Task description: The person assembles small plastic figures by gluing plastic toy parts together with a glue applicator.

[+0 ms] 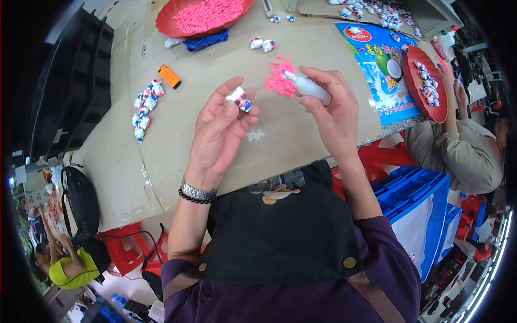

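Note:
Between the thumb and fingers of my left hand (215,129) is a small white figurine (237,97) with blue, pink and dark patches. My right hand (339,110) is wrapped around a whitish squeeze bottle (312,89), its narrow nozzle tilted up to the left. Under and beside that nozzle lies a loose pile of small pink pieces (277,81) on the table. A few tiny white pieces (255,135) lie close to my left fingers. Two more figurines (268,46) rest beyond the pink pile.
At the far edge stands a red bowl (161,21) of pink pieces, beside a dark blue cloth (207,41). Several figurines (142,110) line up at left near an orange box cutter (169,76). To the right, another person's arm (449,102) is by a red tray (412,89). Blue crates (412,188) stand below.

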### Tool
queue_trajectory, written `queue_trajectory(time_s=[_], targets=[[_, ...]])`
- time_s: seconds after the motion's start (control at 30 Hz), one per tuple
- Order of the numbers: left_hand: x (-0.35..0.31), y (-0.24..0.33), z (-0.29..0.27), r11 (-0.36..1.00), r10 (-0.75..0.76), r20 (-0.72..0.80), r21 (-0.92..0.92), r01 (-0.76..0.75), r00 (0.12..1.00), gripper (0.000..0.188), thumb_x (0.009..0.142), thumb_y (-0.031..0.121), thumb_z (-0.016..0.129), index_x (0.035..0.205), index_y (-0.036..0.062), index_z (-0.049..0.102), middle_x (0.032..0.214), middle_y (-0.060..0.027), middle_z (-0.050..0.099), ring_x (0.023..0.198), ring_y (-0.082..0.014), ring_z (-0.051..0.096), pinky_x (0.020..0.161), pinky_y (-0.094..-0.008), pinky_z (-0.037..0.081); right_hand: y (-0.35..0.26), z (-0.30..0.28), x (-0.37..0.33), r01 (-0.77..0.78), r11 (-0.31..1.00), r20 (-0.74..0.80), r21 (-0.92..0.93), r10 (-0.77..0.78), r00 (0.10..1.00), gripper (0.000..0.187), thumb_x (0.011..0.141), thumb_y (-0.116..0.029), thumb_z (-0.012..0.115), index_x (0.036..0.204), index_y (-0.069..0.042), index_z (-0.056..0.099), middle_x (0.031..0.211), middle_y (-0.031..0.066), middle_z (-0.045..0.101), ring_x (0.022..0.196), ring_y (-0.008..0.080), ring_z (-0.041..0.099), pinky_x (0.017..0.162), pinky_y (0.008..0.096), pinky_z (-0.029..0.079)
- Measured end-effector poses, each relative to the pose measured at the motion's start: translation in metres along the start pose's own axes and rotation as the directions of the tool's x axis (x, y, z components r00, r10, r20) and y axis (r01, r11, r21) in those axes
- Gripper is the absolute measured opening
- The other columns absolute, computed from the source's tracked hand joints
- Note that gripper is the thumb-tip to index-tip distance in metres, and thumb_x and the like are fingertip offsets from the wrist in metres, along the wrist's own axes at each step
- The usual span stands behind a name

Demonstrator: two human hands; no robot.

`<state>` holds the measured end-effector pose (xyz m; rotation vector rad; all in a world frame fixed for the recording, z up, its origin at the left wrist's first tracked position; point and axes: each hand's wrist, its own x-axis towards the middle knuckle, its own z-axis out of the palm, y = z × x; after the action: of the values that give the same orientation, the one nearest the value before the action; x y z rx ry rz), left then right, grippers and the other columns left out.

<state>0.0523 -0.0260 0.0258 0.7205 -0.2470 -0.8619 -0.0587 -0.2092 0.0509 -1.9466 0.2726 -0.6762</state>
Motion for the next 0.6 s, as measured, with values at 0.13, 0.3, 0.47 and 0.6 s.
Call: queue_trajectory(time_s=[0.13, 0.3, 0.47, 0.6], targets=[[-0.024, -0.006, -0.002, 0.993, 0.028, -0.053, -0.114, -0.034, 0.998, 0.04, 0.094, 0.014, 0.059, 0.13, -0.0009, 0.048, 0.118, -0.014, 0.06, 0.097, -0.0195, 0.059, 0.087, -0.0311, 0.05, 0.0, 0.009, -0.019, 0.053, 0.998, -0.015, 0.037, -0.053, 0.998, 0.031, 0.078, 0.007, 0.07, 0.107, 0.002, 0.062, 0.102, 0.0079, 0.059, 0.09, 0.0143, 0.06, 0.075, 0.0253, 0.049], [-0.036, -0.009, 0.004, 0.995, 0.038, -0.13, -0.09, -0.051, 0.991, 0.039, 0.095, 0.016, 0.059, 0.129, -0.0011, 0.05, 0.117, -0.0122, 0.06, 0.096, -0.018, 0.059, 0.089, -0.0314, 0.049, 0.003, 0.01, -0.024, 0.237, 0.971, -0.037, -0.03, -0.238, 0.971, 0.032, 0.072, 0.006, 0.077, 0.102, 0.001, 0.065, 0.099, 0.0104, 0.064, 0.088, 0.017, 0.061, 0.075, 0.0255, 0.05], [-0.038, -0.014, 0.005, 0.992, 0.117, -0.153, 0.073, -0.107, 0.981, 0.041, 0.094, 0.02, 0.061, 0.127, -0.0018, 0.051, 0.112, -0.0105, 0.061, 0.095, -0.0159, 0.058, 0.088, -0.0292, 0.048, -0.008, 0.012, -0.028, 0.329, 0.939, -0.002, -0.098, -0.331, 0.944, 0.031, 0.071, 0.006, 0.077, 0.1, 0.001, 0.067, 0.095, 0.013, 0.066, 0.087, 0.0208, 0.065, 0.071, 0.0284, 0.053], [-0.04, -0.017, 0.005, 0.987, 0.138, -0.158, 0.105, -0.123, 0.978, 0.04, 0.094, 0.02, 0.061, 0.127, -0.0016, 0.051, 0.11, -0.0098, 0.061, 0.094, -0.0152, 0.058, 0.088, -0.0285, 0.047, -0.009, 0.014, -0.029, 0.373, 0.914, -0.005, -0.16, -0.379, 0.925, 0.035, 0.064, 0.011, 0.074, 0.095, 0.0, 0.067, 0.092, 0.012, 0.066, 0.084, 0.0239, 0.067, 0.067, 0.0297, 0.055]])
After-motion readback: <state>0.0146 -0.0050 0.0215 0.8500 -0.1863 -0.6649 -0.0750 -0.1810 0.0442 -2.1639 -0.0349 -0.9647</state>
